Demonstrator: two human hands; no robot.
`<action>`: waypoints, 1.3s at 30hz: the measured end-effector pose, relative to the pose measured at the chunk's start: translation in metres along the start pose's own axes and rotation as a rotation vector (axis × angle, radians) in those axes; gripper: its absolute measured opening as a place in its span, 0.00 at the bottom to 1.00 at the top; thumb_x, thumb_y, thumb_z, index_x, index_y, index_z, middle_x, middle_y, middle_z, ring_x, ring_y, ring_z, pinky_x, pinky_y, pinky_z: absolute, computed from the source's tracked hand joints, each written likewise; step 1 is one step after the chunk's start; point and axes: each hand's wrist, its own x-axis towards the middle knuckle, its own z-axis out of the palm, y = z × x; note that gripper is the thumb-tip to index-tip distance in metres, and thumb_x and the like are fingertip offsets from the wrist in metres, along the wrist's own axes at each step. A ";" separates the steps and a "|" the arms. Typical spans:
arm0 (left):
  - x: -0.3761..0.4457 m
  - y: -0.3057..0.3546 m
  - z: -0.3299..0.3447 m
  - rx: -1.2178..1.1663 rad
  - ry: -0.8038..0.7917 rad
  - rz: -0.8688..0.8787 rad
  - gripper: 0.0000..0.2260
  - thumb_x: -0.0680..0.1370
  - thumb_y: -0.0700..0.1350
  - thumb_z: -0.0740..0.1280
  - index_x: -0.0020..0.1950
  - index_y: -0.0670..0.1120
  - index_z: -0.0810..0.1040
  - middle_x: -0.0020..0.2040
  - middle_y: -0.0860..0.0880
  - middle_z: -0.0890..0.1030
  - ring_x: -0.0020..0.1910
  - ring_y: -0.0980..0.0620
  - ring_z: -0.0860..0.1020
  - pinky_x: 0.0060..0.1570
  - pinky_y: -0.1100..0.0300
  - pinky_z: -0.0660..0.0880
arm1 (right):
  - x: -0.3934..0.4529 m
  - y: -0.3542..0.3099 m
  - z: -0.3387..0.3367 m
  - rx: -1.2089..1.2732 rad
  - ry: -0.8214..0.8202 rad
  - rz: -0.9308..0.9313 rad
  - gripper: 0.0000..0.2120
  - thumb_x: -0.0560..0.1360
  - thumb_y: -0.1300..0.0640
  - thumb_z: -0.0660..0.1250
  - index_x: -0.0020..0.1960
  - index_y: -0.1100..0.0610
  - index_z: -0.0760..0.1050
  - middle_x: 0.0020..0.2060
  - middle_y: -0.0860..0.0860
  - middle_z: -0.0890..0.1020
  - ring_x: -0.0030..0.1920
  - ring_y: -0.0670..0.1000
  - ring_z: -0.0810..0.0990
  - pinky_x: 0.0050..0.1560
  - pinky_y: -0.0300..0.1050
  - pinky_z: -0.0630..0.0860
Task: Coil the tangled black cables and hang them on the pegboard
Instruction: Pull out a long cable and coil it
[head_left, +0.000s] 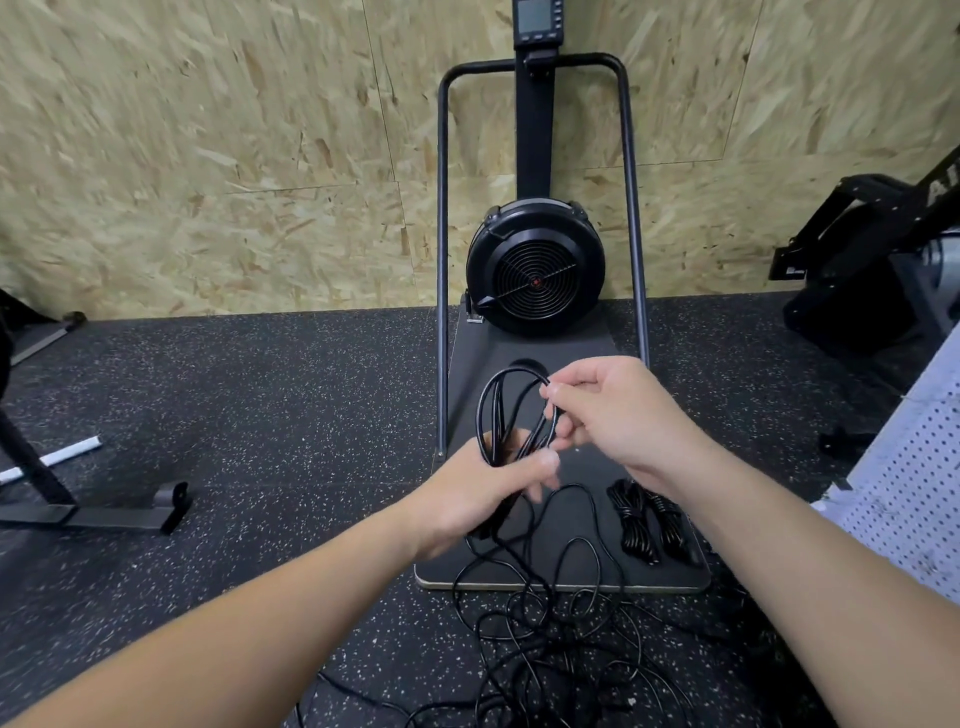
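Coiling a limp, light cable (511, 410) over the mat (582, 467)

Left hand (483, 493) grips the loops' base, right hand (613, 415) pinches their top; slack tangle (550, 639) trails on the floor (springy, likely to uncoil unless held where loops cross).

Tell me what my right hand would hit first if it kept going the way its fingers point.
The right hand points left, pinching the cable loop. Going on, it would probably meet the left hand's fingers gripping that loop, though depth is unclear.
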 end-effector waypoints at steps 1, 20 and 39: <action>0.001 0.000 0.001 0.012 -0.011 0.014 0.08 0.84 0.51 0.73 0.46 0.51 0.83 0.45 0.43 0.84 0.43 0.51 0.79 0.48 0.59 0.74 | -0.001 0.001 0.002 -0.043 0.040 -0.008 0.07 0.85 0.62 0.69 0.51 0.61 0.85 0.34 0.55 0.85 0.32 0.56 0.87 0.43 0.56 0.89; -0.003 0.014 0.001 0.011 -0.102 -0.023 0.07 0.85 0.41 0.72 0.49 0.39 0.80 0.38 0.46 0.81 0.32 0.50 0.71 0.35 0.59 0.70 | 0.009 0.016 0.003 0.454 -0.251 0.157 0.17 0.76 0.44 0.81 0.41 0.55 0.78 0.49 0.55 0.81 0.57 0.55 0.82 0.78 0.64 0.72; -0.010 0.020 0.026 -0.321 -0.227 -0.021 0.10 0.88 0.51 0.67 0.60 0.45 0.79 0.41 0.46 0.75 0.35 0.51 0.71 0.36 0.58 0.68 | 0.005 -0.014 0.019 0.803 0.135 0.153 0.18 0.84 0.43 0.73 0.54 0.57 0.72 0.35 0.51 0.76 0.29 0.47 0.65 0.30 0.40 0.64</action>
